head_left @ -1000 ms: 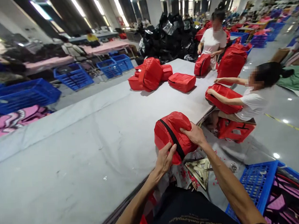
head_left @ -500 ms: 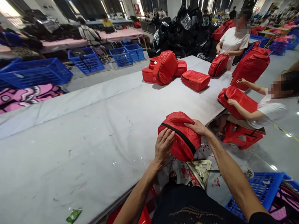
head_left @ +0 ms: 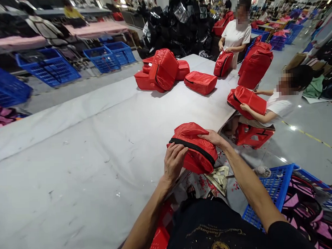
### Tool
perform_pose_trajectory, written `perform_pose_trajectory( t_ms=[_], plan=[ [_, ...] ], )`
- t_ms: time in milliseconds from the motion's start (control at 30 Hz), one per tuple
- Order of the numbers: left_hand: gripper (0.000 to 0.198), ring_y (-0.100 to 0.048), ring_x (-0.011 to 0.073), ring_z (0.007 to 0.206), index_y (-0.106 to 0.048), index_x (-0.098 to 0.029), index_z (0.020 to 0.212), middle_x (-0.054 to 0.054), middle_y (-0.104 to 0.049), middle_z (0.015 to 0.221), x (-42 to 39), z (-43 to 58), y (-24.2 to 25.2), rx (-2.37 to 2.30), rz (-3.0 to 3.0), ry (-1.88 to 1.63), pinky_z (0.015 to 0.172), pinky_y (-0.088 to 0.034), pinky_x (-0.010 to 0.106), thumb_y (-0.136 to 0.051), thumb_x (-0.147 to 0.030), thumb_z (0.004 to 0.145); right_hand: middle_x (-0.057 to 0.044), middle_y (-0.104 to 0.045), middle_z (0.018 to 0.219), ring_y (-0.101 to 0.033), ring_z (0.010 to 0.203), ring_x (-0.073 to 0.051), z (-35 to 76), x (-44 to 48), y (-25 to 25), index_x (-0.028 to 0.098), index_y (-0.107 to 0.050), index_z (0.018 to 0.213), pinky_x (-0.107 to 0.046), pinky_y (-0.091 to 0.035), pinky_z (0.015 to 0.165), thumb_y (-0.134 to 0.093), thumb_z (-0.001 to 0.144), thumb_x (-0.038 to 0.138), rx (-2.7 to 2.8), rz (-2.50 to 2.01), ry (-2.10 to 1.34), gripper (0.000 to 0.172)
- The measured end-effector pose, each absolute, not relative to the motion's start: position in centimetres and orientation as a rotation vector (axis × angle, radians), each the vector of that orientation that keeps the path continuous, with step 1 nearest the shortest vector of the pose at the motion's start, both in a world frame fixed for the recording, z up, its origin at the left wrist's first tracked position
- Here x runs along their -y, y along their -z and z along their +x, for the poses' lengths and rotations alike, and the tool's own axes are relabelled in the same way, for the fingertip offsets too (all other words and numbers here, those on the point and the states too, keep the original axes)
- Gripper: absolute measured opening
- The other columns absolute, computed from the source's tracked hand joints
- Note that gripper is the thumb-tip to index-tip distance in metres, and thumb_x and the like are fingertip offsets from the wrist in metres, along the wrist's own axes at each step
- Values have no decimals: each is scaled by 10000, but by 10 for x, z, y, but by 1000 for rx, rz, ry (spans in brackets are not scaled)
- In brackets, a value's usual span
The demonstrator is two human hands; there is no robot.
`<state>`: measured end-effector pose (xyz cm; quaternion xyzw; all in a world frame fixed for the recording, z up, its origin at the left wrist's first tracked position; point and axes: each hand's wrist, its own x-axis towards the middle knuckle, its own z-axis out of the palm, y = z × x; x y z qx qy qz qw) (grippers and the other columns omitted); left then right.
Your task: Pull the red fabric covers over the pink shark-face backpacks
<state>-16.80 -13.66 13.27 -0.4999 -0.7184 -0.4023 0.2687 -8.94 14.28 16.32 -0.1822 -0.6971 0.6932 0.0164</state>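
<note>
A red fabric bag (head_left: 194,147) with a black zipper band rests on the near edge of the long grey table (head_left: 87,141). My left hand (head_left: 174,160) grips the bag's near left side, fingers curled at the zipper. On the bag's top right lies my right hand (head_left: 214,137), fingers pressed onto the fabric. Both hands hold the bag.
Several more red bags (head_left: 164,70) lie at the far end of the table. Two seated people in white shirts (head_left: 277,106) handle red bags on the right. A blue crate (head_left: 277,187) stands on the floor at my right; blue crates (head_left: 48,67) line the far left.
The bag has been turned and laid flatter on the table edge. My left hand shifted from its lower side up to the zipper band. My view has swung slightly.
</note>
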Motion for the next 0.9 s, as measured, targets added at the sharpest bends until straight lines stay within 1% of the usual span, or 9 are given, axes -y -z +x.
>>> perform_pose_trajectory(
  t_ms=[67,133,200,267,400,533,633,767,900],
  plan=[
    [221,-748,263,1282,-777,-273,1321,93,-835,1287,145,-172,-125,1990,-1258,1134,1200,-581,488,-736,-265,1104,-46,-859,1015,-755,908,-223,-83,-142,-165,149,-856,1181,-304,-616,812,-982,735,630,2137,-573,-2188,667],
    [325,-746,289,1282,-740,-240,1362,129,-812,1317,153,-175,-116,2102,-1105,1246,1135,-614,487,-773,-411,1088,-54,-858,1041,-750,906,-219,-73,-142,-164,144,-854,1199,-297,-607,805,-983,738,620,2139,-579,-2183,675],
    [445,-771,286,1205,-716,-226,1358,128,-810,1275,159,-175,-107,2232,-980,1388,1057,-643,465,-762,-564,1073,-58,-853,1063,-747,923,-221,-61,-144,-160,141,-850,1200,-294,-600,817,-984,740,614,2154,-584,-2156,673],
    [484,-788,264,1117,-720,-231,1300,100,-814,1196,162,-172,-100,2291,-927,1507,1000,-653,432,-738,-651,1062,-51,-846,1055,-746,929,-222,-50,-146,-154,143,-846,1180,-296,-598,833,-990,729,605,2148,-601,-2131,661],
    [416,-790,243,1071,-738,-238,1190,69,-809,1116,156,-154,-90,2196,-856,1619,974,-650,405,-785,-623,1041,-38,-838,1030,-746,913,-222,-32,-149,-142,152,-843,1146,-302,-602,851,-1001,703,577,2120,-669,-2027,634],
    [393,-787,252,1101,-762,-225,1154,94,-802,1152,150,-135,-84,2109,-722,1618,982,-650,423,-836,-585,1015,-50,-841,1047,-751,941,-238,-21,-146,-140,153,-844,1151,-326,-614,887,-960,748,593,2171,-673,-1875,608],
    [408,-788,257,1084,-775,-221,1145,103,-807,1139,151,-125,-80,2135,-685,1626,968,-651,433,-840,-600,1007,-55,-838,1021,-743,935,-245,-11,-144,-139,146,-840,1153,-338,-619,865,-942,757,595,2216,-666,-1794,608],
    [452,-783,261,1080,-763,-223,1190,103,-816,1128,154,-117,-80,2171,-671,1671,970,-648,440,-808,-638,1018,-60,-839,1016,-731,919,-246,-4,-144,-138,146,-837,1161,-345,-617,843,-925,742,577,2224,-700,-1756,607],
    [483,-762,286,1110,-781,-238,1208,107,-808,1144,153,-116,-93,2199,-757,1562,999,-631,474,-726,-691,1050,-68,-852,1050,-740,942,-266,-6,-136,-150,155,-837,1157,-360,-611,867,-862,763,612,2260,-722,-1688,604]
  ],
)
